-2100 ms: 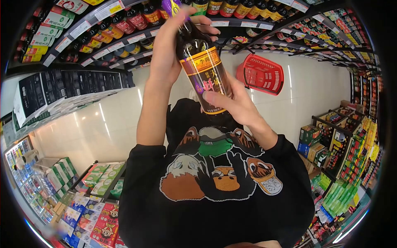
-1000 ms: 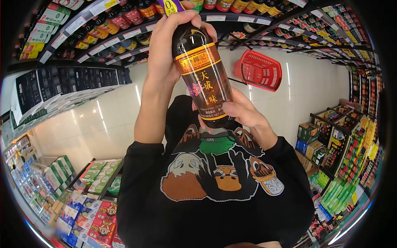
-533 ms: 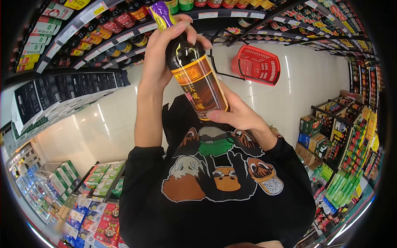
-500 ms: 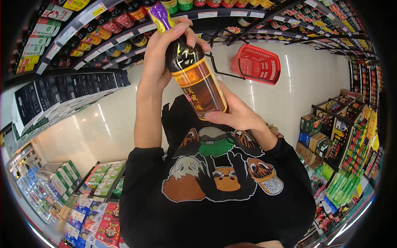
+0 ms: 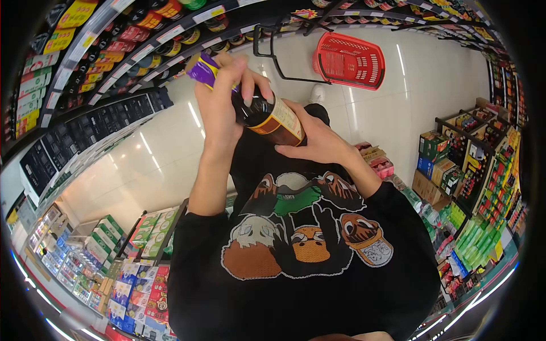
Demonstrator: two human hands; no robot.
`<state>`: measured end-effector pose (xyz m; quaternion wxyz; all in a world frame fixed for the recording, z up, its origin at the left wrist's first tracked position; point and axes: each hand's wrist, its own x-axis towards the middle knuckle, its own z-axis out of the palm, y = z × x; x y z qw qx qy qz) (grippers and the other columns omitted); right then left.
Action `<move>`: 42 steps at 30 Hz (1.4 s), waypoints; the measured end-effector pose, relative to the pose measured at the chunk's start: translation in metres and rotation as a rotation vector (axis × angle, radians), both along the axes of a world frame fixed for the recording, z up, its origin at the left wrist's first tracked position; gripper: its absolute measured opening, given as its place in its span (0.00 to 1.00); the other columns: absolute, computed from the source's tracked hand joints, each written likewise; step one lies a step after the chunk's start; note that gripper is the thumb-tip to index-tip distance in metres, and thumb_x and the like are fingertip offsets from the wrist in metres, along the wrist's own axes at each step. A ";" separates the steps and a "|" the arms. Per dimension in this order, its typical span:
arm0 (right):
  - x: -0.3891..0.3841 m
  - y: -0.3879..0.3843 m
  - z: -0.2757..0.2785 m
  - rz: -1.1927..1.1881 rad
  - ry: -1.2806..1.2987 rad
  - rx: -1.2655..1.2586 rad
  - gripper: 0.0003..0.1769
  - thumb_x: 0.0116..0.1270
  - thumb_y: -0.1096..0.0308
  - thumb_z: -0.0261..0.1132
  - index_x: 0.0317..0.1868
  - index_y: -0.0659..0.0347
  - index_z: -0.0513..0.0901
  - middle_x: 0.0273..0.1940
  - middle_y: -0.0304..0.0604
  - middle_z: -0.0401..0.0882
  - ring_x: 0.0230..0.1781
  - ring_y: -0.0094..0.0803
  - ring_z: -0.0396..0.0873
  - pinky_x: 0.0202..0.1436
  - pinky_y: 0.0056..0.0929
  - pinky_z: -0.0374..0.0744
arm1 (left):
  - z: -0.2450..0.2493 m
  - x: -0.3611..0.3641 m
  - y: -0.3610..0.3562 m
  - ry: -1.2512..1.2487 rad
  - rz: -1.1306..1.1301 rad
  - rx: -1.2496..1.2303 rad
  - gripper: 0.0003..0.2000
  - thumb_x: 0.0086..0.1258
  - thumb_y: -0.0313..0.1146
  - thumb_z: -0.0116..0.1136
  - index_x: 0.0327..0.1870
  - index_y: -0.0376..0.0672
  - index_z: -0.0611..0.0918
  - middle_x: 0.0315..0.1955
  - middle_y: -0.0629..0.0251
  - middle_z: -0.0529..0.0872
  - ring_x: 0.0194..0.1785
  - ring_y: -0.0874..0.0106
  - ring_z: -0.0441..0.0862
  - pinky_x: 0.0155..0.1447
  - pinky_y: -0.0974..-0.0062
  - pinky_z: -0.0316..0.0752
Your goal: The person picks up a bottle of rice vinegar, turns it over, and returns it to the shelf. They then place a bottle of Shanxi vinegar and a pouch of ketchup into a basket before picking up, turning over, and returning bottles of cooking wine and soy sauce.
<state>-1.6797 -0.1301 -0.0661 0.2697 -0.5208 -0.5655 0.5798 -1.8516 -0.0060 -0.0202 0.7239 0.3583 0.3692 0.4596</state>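
A dark sauce bottle (image 5: 277, 120) with an orange-edged label and a purple and yellow neck wrap is held tilted in front of my chest, its neck toward the upper left. My left hand (image 5: 224, 96) is wrapped round its neck and shoulder. Against the lower part of the bottle, my right hand (image 5: 318, 136) grips with the thumb near the base. Part of the label is turned out of sight.
A red shopping basket (image 5: 350, 61) with black handles stands on the tiled floor (image 5: 381, 119) ahead. Shelves of bottles (image 5: 136, 57) curve along the upper left. Stacked boxes (image 5: 438, 165) and racks of goods are at the right; green-and-white cartons (image 5: 105, 241) at the lower left.
The bottle has dropped lower and tilted further left, and its label has turned. Both hands moved with it, still holding it. The view has shifted, showing a white shoe by the basket.
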 end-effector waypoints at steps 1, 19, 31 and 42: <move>0.013 -0.001 -0.002 -0.013 0.025 -0.007 0.51 0.63 0.55 0.76 0.79 0.62 0.57 0.63 0.61 0.79 0.62 0.58 0.80 0.66 0.45 0.78 | -0.003 0.013 -0.005 0.005 -0.003 -0.001 0.12 0.75 0.33 0.52 0.28 0.47 0.68 0.14 0.69 0.68 0.23 0.65 0.80 0.48 0.61 0.78; 0.351 -0.053 -0.022 -0.270 0.103 0.264 0.29 0.61 0.65 0.77 0.62 0.61 0.83 0.31 0.37 0.79 0.29 0.28 0.79 0.34 0.26 0.77 | -0.123 0.335 -0.105 0.416 -0.323 0.746 0.07 0.64 0.18 0.66 0.37 0.37 0.78 0.29 0.57 0.86 0.37 0.60 0.86 0.50 0.59 0.81; 0.411 -0.017 -0.151 -0.089 -0.656 0.485 0.26 0.63 0.57 0.78 0.54 0.59 0.77 0.31 0.38 0.80 0.26 0.32 0.83 0.29 0.30 0.80 | -0.290 0.428 -0.076 0.426 -0.427 0.831 0.19 0.48 0.19 0.67 0.45 0.34 0.80 0.36 0.52 0.86 0.41 0.49 0.86 0.48 0.57 0.81; 0.442 0.013 -0.284 -0.037 -0.610 0.594 0.27 0.61 0.59 0.80 0.53 0.60 0.76 0.29 0.39 0.80 0.26 0.35 0.84 0.29 0.31 0.80 | -0.396 0.448 -0.043 0.587 -0.413 0.877 0.23 0.48 0.19 0.67 0.48 0.37 0.76 0.44 0.53 0.85 0.52 0.48 0.83 0.56 0.55 0.77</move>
